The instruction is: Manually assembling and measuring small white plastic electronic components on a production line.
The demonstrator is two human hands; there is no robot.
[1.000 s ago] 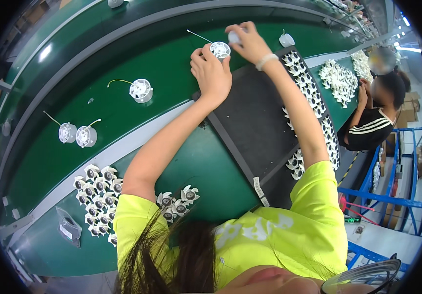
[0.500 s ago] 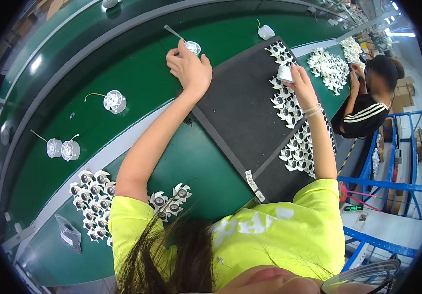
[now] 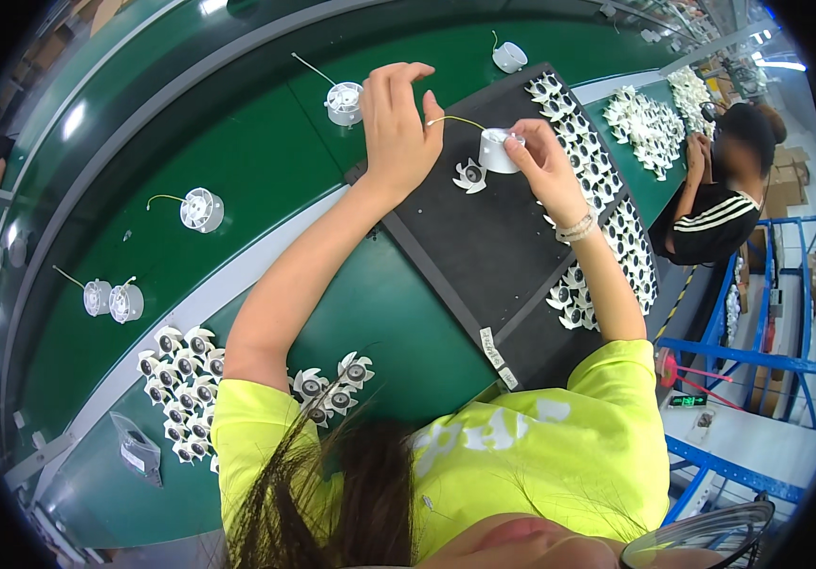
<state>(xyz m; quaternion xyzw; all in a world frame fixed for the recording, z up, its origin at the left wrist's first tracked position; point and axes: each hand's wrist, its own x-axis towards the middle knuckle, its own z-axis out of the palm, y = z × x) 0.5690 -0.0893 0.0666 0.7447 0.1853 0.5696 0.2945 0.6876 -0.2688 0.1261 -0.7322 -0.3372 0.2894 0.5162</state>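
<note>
My right hand point(image 3: 540, 156) grips a white round fan housing point(image 3: 498, 150) above the black mat point(image 3: 455, 247). A thin yellow-green wire point(image 3: 463, 119) runs from the housing toward my left thumb; whether they touch I cannot tell. A single white impeller with a dark hub point(image 3: 470, 176) is just left of and below the housing, over the mat. My left hand point(image 3: 400, 128) is raised at the mat's far left corner, fingers apart and holding nothing. Partly behind its fingers, another fan housing point(image 3: 343, 102) stands on the green conveyor belt point(image 3: 265, 123).
More housings point(image 3: 202, 211) with wires sit along the belt. Rows of impellers point(image 3: 583, 152) cover the mat's right side, with others point(image 3: 183, 389) at the lower left beside a plastic bag point(image 3: 136, 450). A co-worker point(image 3: 716, 199) handles parts by an impeller pile point(image 3: 643, 128) at far right.
My right hand has moved left with its housing, away from the impeller rows. A lone impeller now shows beside it. My left hand has come right, off the belt housing. Belt housings have shifted left.
</note>
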